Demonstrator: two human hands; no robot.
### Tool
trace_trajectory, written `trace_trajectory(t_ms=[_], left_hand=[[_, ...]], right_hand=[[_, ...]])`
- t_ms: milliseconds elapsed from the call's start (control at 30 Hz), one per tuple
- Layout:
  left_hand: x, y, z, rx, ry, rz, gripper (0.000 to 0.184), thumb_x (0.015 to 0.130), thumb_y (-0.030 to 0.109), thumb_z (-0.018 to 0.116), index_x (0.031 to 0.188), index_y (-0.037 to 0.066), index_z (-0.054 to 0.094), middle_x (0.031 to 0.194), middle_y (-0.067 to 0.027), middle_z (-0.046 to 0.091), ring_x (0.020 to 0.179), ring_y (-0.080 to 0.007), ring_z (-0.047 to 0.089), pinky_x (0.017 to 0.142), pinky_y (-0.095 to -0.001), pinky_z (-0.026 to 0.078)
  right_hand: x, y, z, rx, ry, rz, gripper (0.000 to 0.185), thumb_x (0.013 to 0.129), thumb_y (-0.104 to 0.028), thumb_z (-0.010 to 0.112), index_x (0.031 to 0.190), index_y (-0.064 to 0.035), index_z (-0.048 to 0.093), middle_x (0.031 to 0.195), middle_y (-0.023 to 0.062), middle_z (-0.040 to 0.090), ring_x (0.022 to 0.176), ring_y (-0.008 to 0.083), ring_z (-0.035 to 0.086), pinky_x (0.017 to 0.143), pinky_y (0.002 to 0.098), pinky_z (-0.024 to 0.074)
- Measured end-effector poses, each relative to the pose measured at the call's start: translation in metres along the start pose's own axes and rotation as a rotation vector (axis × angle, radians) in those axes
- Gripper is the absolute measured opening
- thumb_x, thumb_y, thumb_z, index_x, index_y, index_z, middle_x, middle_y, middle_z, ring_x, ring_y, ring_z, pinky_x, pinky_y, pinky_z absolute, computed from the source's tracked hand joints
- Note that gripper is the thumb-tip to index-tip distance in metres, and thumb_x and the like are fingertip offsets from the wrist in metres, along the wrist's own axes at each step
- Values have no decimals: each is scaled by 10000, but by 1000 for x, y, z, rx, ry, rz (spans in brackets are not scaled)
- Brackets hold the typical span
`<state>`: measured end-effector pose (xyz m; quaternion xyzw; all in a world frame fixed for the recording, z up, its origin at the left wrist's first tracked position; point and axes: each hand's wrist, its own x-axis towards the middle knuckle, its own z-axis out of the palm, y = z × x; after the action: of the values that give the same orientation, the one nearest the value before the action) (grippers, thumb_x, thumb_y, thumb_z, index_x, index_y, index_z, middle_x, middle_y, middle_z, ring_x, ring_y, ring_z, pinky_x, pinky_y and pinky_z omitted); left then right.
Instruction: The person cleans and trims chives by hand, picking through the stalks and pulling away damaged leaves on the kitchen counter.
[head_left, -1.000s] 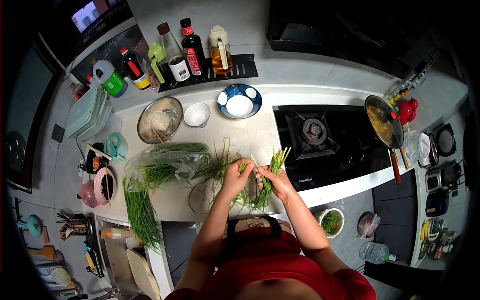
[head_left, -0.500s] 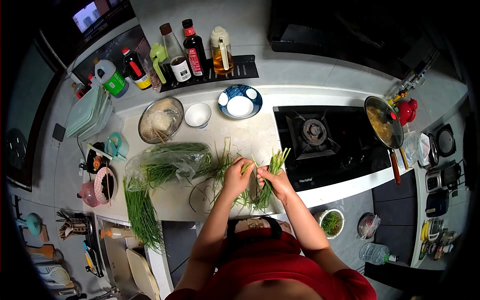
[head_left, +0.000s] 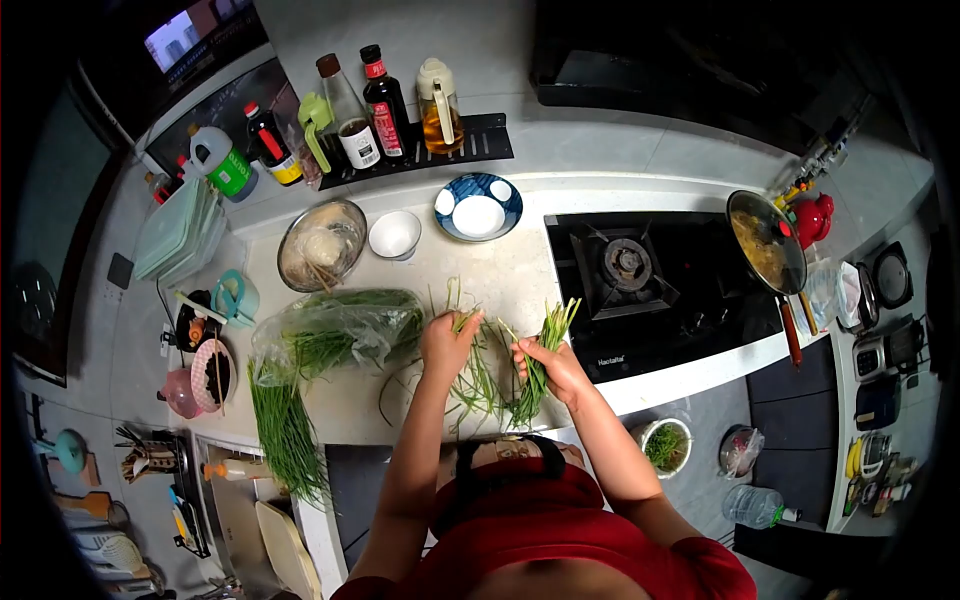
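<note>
My right hand (head_left: 552, 368) is wrapped round an upright bunch of chives (head_left: 553, 335), their pale cut ends pointing up and their green tips hanging toward the counter's front edge. Just to its left, my left hand (head_left: 449, 343) is closed, with thin chive strands showing at its fingertips. Loose chives (head_left: 478, 385) lie scattered on the counter between and below the hands. Beside my left hand, a clear plastic bag (head_left: 375, 318) holds more chives. A long green bundle of chives (head_left: 285, 435) spills from it over the counter's front edge.
Behind the hands stand a metal bowl with dough (head_left: 322, 245), a white bowl (head_left: 395, 234) and a blue-patterned bowl (head_left: 478, 207). A gas stove (head_left: 650, 290) is at the right, with a lidded pan (head_left: 766, 243). Below it, a bin (head_left: 665, 447) contains green scraps.
My left hand has moved left, away from my right hand, and now sits over the loose chives. My right hand keeps its hold on the bunch, almost unmoved.
</note>
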<state>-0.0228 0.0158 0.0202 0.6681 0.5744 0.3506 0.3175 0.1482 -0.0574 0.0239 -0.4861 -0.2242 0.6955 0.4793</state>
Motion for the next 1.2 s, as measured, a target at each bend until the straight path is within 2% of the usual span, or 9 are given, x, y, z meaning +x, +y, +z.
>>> trace_trajectory(t_ms=[133, 367, 467, 567, 667, 867, 1067, 1167, 1200], left_hand=[[-8, 12, 5, -367, -154, -108, 206, 755, 197, 684, 728, 6, 611, 637, 25, 563, 584, -44, 458, 531, -216, 382], [-5, -5, 22, -243, -78, 120, 216, 758, 179, 658, 802, -18, 580, 699, -40, 586, 626, -86, 501, 565, -253, 416], [-2, -2, 15, -238, -83, 14, 225, 746, 200, 652, 813, -1, 576, 776, -85, 590, 686, -187, 568, 606, -275, 433], [-4, 17, 5, -131, -213, -7, 185, 756, 186, 638, 819, 22, 580, 792, -89, 584, 693, -221, 568, 613, -287, 436], [-6, 10, 13, -133, -259, 230, 127, 771, 150, 617, 838, 53, 570, 799, -93, 574, 689, -254, 568, 597, -301, 435], [-2, 8, 12, -86, -113, 299, 115, 774, 89, 587, 877, 79, 537, 844, -109, 564, 728, -311, 564, 592, -338, 436], [8, -15, 8, 34, 20, 137, 169, 759, 191, 620, 847, 58, 567, 794, -135, 583, 712, -316, 566, 588, -359, 435], [15, -26, -2, 324, -255, -124, 219, 760, 259, 618, 833, 53, 611, 739, -151, 594, 665, -312, 566, 568, -362, 435], [11, -19, -9, 279, -258, -122, 261, 755, 312, 618, 793, 54, 641, 699, -160, 594, 618, -308, 565, 548, -374, 434]], right_hand=[[2, 1, 2, -44, 58, -45, 193, 809, -164, 612, 885, 13, 597, 757, 60, 593, 652, 103, 535, 568, 224, 448], [4, 3, 0, -61, 82, -65, 157, 787, -121, 630, 860, 13, 592, 745, 60, 591, 644, 97, 533, 559, 217, 441], [3, 4, -2, -50, 83, -56, 167, 790, -123, 626, 872, 18, 592, 744, 60, 590, 641, 97, 533, 558, 217, 440], [2, 4, -3, -62, 82, -56, 181, 793, -129, 621, 885, 24, 592, 738, 59, 588, 640, 97, 534, 560, 217, 441], [1, 3, -3, -61, 62, -48, 191, 804, -131, 605, 904, 31, 587, 769, 67, 599, 655, 102, 538, 570, 221, 444], [-1, 0, -3, 5, 12, -44, 215, 825, -155, 575, 927, 34, 578, 848, 90, 613, 698, 114, 546, 610, 237, 452], [-1, 4, -2, 49, -10, -31, 228, 828, -177, 573, 927, 29, 579, 833, 84, 611, 684, 121, 543, 613, 241, 455], [3, 6, -3, 91, 24, -16, 233, 826, -187, 577, 922, 24, 588, 808, 69, 607, 669, 117, 535, 601, 238, 454], [6, 9, -6, 89, 26, -22, 239, 826, -197, 577, 922, 20, 602, 780, 56, 601, 660, 110, 527, 586, 234, 452]])
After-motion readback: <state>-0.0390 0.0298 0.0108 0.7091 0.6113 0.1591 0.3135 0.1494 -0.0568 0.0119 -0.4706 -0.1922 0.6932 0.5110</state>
